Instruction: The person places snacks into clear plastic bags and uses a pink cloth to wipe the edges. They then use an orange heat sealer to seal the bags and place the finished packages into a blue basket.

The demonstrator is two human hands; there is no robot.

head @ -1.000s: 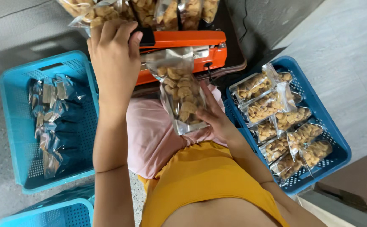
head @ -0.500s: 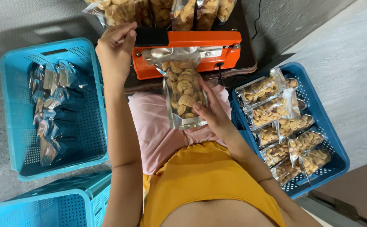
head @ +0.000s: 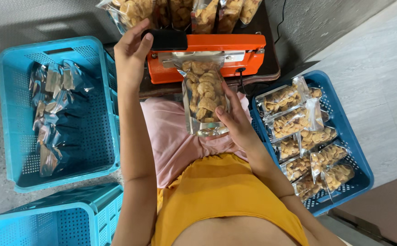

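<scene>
My left hand [head: 130, 57] grips the orange heat sealer's black lever [head: 166, 39], my right hand [head: 235, 120] clasps the clear snack-filled pouch [head: 203, 95] with its mouth in the sealer; if it tilts, the seal may wrinkle.

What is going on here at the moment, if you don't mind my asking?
A seated person is working at an orange heat sealer. The right hand holds a clear pouch of snacks with its top edge in the sealer, while the left hand grips the black handle. A dark blue basket on the right holds filled pouches; a light blue basket on the left holds empty-looking ones.
</scene>
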